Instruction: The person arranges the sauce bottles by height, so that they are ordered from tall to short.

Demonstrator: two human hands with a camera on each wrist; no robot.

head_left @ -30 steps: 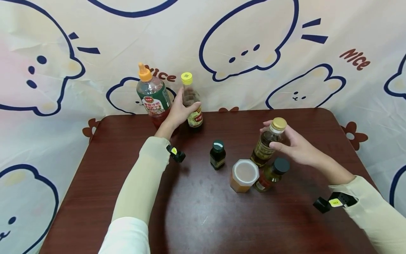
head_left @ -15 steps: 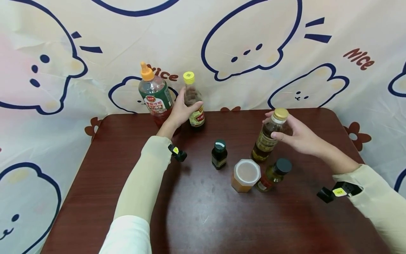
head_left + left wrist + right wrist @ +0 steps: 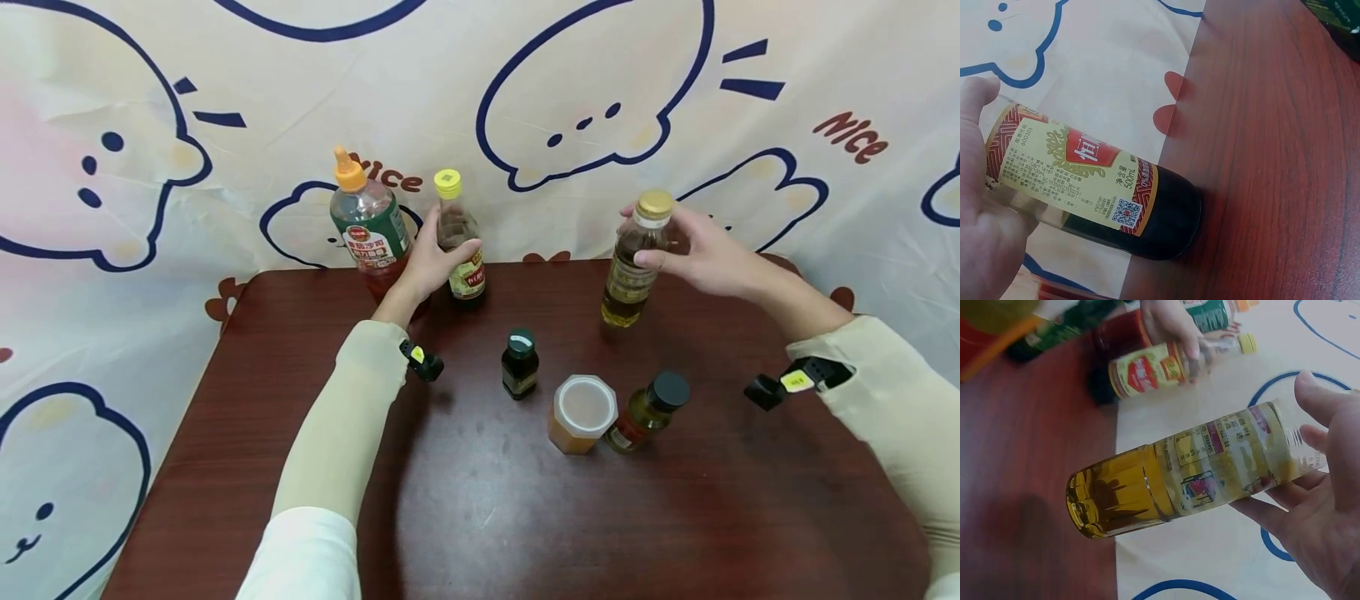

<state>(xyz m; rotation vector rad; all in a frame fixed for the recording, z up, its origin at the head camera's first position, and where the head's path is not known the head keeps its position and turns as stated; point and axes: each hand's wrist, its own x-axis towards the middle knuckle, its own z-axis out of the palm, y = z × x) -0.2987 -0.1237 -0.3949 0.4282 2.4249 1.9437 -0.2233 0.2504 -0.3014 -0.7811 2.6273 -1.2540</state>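
My left hand [image 3: 435, 260] grips a vinegar bottle [image 3: 1079, 169] with a yellow cap, a red-and-cream label and dark liquid; it stands upright at the table's back edge. In my right hand [image 3: 708, 250] is a clear glass oil bottle [image 3: 630, 279] with a gold cap and amber liquid. Fingers and thumb wrap its upper part, and the bottle leans slightly over the back right of the table. Its label and faceted base show in the right wrist view, where the oil bottle [image 3: 1179, 475] looks part full.
Left of the vinegar bottle stands a large squeeze bottle [image 3: 371, 237] with an orange nozzle and green label. A small dark bottle [image 3: 520, 367] is mid-table. Nearer me, a white-lidded hexagonal jar [image 3: 581, 412] sits beside a black-capped jar [image 3: 648, 412]. A printed cloth [image 3: 570, 208] hangs behind the table.
My right hand has carried the oil bottle away from the two jars, toward the back edge of the table. The left hand stays on the vinegar bottle.
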